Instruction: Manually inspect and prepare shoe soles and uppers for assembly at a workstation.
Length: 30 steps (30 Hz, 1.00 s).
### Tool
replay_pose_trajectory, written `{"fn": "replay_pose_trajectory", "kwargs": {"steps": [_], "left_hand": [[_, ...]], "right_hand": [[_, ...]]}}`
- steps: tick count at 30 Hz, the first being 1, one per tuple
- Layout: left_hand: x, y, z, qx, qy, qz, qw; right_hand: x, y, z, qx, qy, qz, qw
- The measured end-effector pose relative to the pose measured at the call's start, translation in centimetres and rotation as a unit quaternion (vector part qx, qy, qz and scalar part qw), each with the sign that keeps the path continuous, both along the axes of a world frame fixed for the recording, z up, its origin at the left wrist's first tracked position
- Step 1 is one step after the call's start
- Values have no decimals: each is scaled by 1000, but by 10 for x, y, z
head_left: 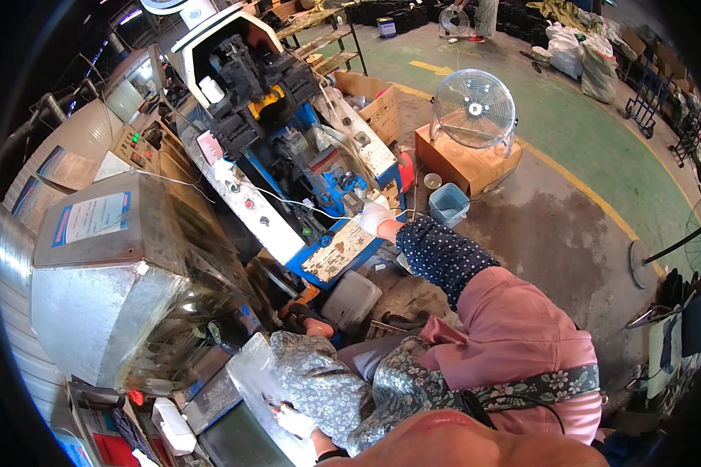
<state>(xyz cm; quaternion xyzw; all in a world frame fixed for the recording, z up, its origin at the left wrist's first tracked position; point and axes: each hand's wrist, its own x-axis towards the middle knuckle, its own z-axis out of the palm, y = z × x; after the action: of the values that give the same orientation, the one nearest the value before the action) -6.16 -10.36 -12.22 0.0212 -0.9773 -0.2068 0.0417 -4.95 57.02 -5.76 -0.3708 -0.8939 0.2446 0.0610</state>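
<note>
My right hand [376,219], in a white glove, reaches to the front end of a blue and white machine [339,255]. Its fingers look closed beside the blue parts [341,187] in the machine's bed; whatever they grip is hidden. A thin white cable [308,204] runs across the machine toward this hand. Low in the picture my left hand [294,421], also white-gloved, rests over a pale metal surface [255,372] beside my flowered apron [319,373]. Its fingers are bent together near a small dark spot, too small to name.
A round fan [475,109] stands on a cardboard box [463,167] to the right. Near it sits a blue bucket [449,205]. A metal-clad cabinet [101,303] fills the left side. A grey bin [351,300] lies below the machine. Another person [484,17] stands far back.
</note>
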Motion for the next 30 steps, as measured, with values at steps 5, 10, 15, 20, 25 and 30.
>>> {"fn": "replay_pose_trajectory", "kwargs": {"steps": [5, 10, 15, 20, 25, 30], "left_hand": [[1, 1, 4, 11, 26, -20, 999], [5, 5, 7, 16, 39, -23, 999], [8, 4, 12, -31, 37, -44, 998], [6, 5, 8, -27, 40, -34, 998], [7, 6, 0, 0, 40, 11, 999], [9, 6, 5, 38, 60, 10, 997]], "right_hand": [[-3, 4, -11, 13, 23, 13, 1000], [-7, 8, -18, 27, 11, 25, 999], [-3, 3, -6, 35, -27, 22, 999], [8, -9, 15, -30, 40, -29, 998], [13, -14, 24, -29, 57, -28, 998], [12, -14, 23, -12, 28, -31, 999]]}}
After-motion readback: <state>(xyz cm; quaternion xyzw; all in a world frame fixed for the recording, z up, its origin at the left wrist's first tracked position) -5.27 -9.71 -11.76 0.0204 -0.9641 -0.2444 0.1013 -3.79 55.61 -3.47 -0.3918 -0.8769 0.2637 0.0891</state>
